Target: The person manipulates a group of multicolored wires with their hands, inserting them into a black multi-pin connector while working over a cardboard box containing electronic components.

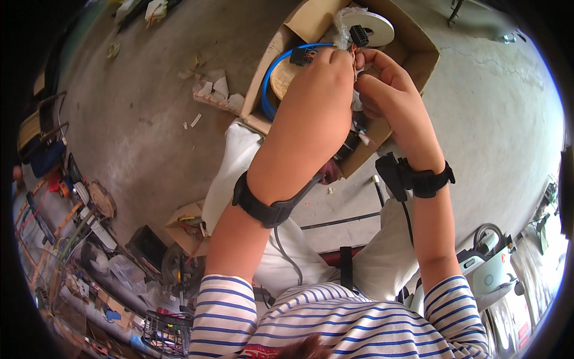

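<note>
Both my hands meet above an open cardboard box [281, 51]. My left hand [335, 69] is closed on a bundle of thin twisted wires [354, 58], its fingertips mostly hidden behind the back of the hand. From the other side, my right hand [387, 84] pinches the same wires, with thumb and forefinger bent towards them. A black multi-pin plug [360, 36] sticks up at the top of the wires. Left of my left hand is a second black plug [302, 57] with coloured wires. Black straps with cords circle both my forearms.
The box holds a white reel [373, 29], a blue hose or cable [266, 87] and a round tan piece [284, 79]. Torn cardboard [218, 93] lies on the concrete floor. Clutter fills the left side; a white-and-grey machine [493, 275] stands at the right.
</note>
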The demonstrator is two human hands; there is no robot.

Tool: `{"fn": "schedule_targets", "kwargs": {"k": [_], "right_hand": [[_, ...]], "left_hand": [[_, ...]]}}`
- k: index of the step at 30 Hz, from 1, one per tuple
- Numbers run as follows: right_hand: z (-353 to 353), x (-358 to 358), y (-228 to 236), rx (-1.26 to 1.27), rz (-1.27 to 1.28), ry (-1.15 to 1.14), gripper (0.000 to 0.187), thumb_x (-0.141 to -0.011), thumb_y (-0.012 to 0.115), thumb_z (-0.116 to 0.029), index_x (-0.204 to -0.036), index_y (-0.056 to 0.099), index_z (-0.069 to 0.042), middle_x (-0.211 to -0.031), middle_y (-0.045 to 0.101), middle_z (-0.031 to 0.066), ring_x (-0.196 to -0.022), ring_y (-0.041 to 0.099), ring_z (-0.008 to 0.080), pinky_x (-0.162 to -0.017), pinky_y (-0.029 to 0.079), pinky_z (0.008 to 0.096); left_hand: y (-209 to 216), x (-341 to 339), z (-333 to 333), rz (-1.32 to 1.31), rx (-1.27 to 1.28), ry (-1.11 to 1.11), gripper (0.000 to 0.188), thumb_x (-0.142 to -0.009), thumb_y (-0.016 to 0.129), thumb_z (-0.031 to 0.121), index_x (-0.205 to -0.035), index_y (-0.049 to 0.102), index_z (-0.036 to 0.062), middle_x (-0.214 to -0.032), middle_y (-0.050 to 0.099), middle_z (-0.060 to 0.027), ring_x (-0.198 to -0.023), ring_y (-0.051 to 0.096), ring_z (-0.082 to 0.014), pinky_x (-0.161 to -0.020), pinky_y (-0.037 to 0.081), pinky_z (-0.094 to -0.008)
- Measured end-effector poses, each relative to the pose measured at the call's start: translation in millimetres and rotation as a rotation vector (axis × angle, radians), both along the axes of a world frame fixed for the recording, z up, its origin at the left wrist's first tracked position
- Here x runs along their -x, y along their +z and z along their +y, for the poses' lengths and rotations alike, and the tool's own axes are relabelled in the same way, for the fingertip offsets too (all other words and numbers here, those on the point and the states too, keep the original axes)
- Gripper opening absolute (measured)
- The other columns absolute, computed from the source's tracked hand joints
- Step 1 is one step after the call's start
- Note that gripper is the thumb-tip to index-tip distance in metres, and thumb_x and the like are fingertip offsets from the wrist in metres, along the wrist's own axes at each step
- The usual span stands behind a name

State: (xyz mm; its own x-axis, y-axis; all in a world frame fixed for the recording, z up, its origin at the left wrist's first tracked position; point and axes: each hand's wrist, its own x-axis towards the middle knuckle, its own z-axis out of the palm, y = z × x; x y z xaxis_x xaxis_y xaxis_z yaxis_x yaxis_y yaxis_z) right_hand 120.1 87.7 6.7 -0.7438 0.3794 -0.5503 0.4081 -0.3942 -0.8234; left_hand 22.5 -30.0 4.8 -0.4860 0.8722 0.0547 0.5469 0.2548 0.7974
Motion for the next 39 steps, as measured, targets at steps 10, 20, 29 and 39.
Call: {"fn": "schedule_targets", "kwargs": {"k": [10, 20, 29, 39], "right_hand": [[-6.3, 4.0, 0.5, -0.026, 0.125, -0.045, 0.020, -0.087, 0.059, -0.010, -0.103, 0.057, 0.002, -0.092, 0.063, 0.0023, -0.086, 0.059, 0.0054, -0.075, 0.047, 0.0191], [-4.0, 1.2, -20.5, -0.340, 0.055, 0.029, 0.021, -0.086, 0.063, -0.013, -0.098, 0.065, 0.003, -0.084, 0.069, 0.0056, -0.074, 0.063, 0.0080, -0.068, 0.050, 0.0235], [-1.0, -2.8, -20.2, -0.501, 0.069, 0.060, 0.021, -0.086, 0.059, -0.012, -0.099, 0.066, 0.003, -0.080, 0.071, 0.0082, -0.071, 0.066, 0.0101, -0.065, 0.051, 0.0244], [-1.9, -1.6, -19.3, -0.374, 0.177, -0.132, 0.020, -0.092, 0.056, -0.010, -0.104, 0.061, 0.004, -0.086, 0.071, 0.0091, -0.073, 0.068, 0.0143, -0.067, 0.053, 0.0241]], "left_hand": [[7.1, 5.9, -5.7, 0.041, 0.169, 0.013, 0.038, -0.075, 0.074, 0.011, -0.106, 0.055, -0.0005, -0.103, 0.061, -0.0188, -0.096, 0.059, -0.0389, -0.078, 0.048, -0.0442], [2.1, 2.1, -2.4, 0.104, 0.255, 0.035, 0.029, -0.076, 0.071, 0.009, -0.099, 0.058, -0.0037, -0.094, 0.063, -0.0194, -0.083, 0.064, -0.0362, -0.069, 0.053, -0.0418], [-10.5, 5.0, 0.2, 0.046, 0.189, 0.030, 0.029, -0.078, 0.069, 0.008, -0.103, 0.060, -0.0025, -0.088, 0.061, -0.0183, -0.071, 0.060, -0.0291, -0.066, 0.048, -0.0375], [-1.3, 13.2, 10.8, -0.447, 0.078, 0.205, 0.020, -0.081, 0.062, 0.011, -0.095, 0.067, -0.0027, -0.077, 0.066, -0.0200, -0.069, 0.065, -0.0309, -0.065, 0.051, -0.0345]]}}
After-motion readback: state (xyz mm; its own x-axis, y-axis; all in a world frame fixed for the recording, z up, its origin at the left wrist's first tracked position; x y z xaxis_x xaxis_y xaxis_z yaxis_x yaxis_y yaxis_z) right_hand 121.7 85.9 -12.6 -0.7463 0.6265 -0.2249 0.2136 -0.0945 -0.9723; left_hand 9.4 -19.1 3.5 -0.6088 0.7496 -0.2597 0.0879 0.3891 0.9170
